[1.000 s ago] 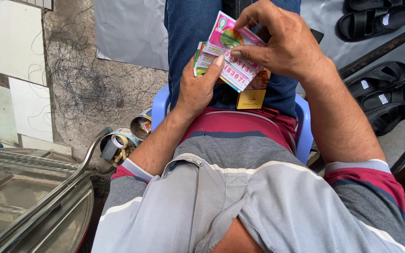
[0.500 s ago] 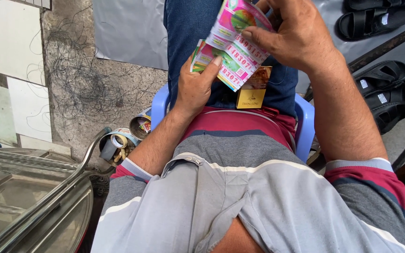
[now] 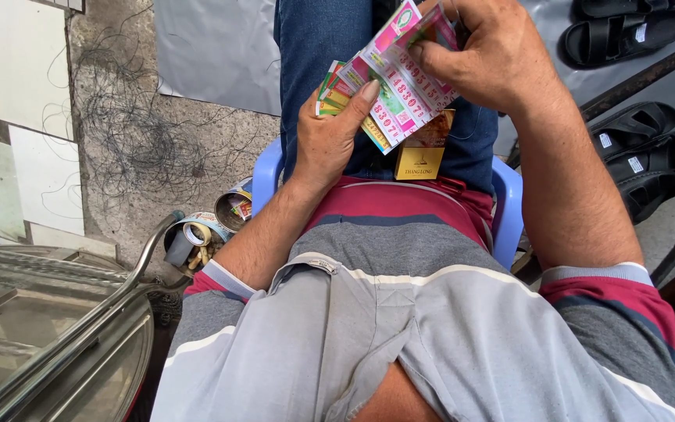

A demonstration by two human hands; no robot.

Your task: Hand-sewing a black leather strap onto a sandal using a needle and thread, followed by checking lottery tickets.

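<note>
Rough concrete ground (image 3: 119, 117) with a tangle of thin dark wire forms the backdrop, seen from above a seated person on a blue plastic stool (image 3: 269, 168). Left hand (image 3: 336, 141) grips a fanned stack of colourful paper tickets (image 3: 388, 98), thumb pressed on top and fingers curled beneath, held over the lap. Right hand (image 3: 482, 51) closes in a narrow pinch on the far upper edge of the same stack, lifting the topmost ticket slightly away from the others. A small yellow box (image 3: 423, 152) rests on the lap, just beneath the tickets and partly covered by them. Black sandals (image 3: 634, 148) lie on the ground to the right; open tins (image 3: 232, 211) stand on the ground to the left of the stool, beside a curved metal rail (image 3: 80, 328).

Risk, as a judgement: the fan is loose and held only at one end, so a weak thumb press while the right hand peels could let several tickets slide off together and scatter toward the tins or the ground. Pinching more than one sheet would miscount or crease them. The yellow box sits unsupported on the thigh and could slip off if a leg shifts.
</note>
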